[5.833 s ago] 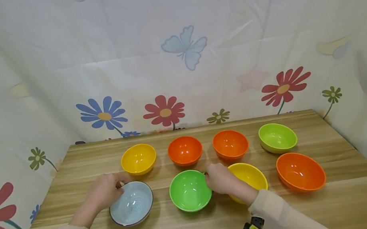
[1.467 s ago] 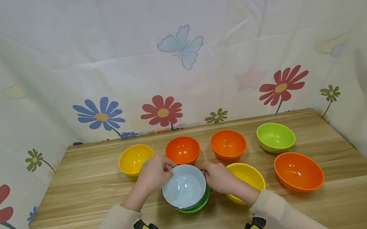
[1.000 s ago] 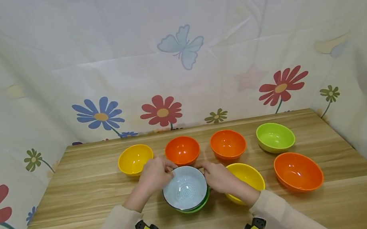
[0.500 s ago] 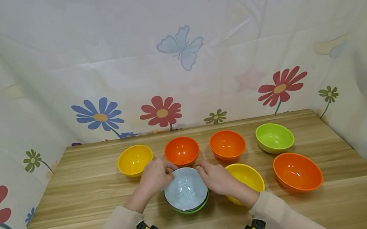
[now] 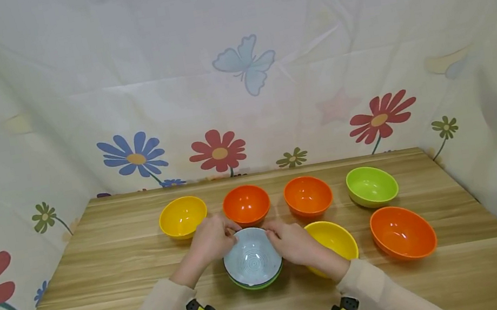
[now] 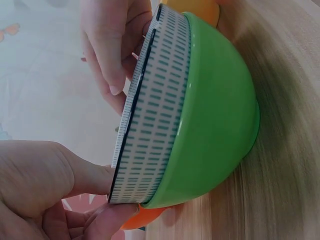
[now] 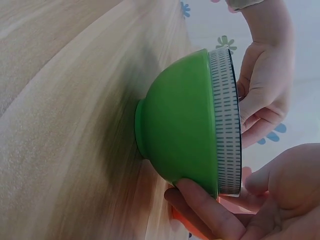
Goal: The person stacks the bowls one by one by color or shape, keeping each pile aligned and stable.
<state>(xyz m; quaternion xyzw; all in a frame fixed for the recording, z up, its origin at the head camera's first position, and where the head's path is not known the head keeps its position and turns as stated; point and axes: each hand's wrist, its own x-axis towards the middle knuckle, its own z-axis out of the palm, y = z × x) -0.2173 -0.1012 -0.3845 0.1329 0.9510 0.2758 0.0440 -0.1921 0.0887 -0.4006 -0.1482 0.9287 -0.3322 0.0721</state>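
The pale blue bowl [image 5: 251, 256], which sat alone at the front left of the wooden table [image 5: 99, 267] 5.8 s ago, is now nested inside the green bowl [image 5: 256, 284] in the front row. Over the last 1.5 s it sank lower: the blue rim was tilted and riding high, now it sits nearly level, with only a thin green crescent showing below it in the head view. In the left wrist view the patterned outer band of the blue bowl [image 6: 155, 110] stands proud of the green bowl [image 6: 215, 110], so it is seated but not flush.

Left hand [image 5: 211, 241] pinches the blue rim at its left far side, thumb and finger closed on the edge [image 6: 75, 175]. Right hand [image 5: 292, 241] moved from the green bowl's right side onto the blue rim too; its fingers [image 7: 210, 205] curl under the green wall with the thumb on the rim above. Both hands hold the stack, nothing released.

By the look of it the stacking is done or nearly so, and letting go is what remains.

The other bowls have not moved: yellow bowl [image 5: 182, 217], orange bowl [image 5: 246, 204], second orange bowl [image 5: 308, 196] and lime bowl [image 5: 372, 186] in the back row; front yellow bowl [image 5: 336, 236] just beside the right hand; large orange bowl [image 5: 403, 232] at the right.
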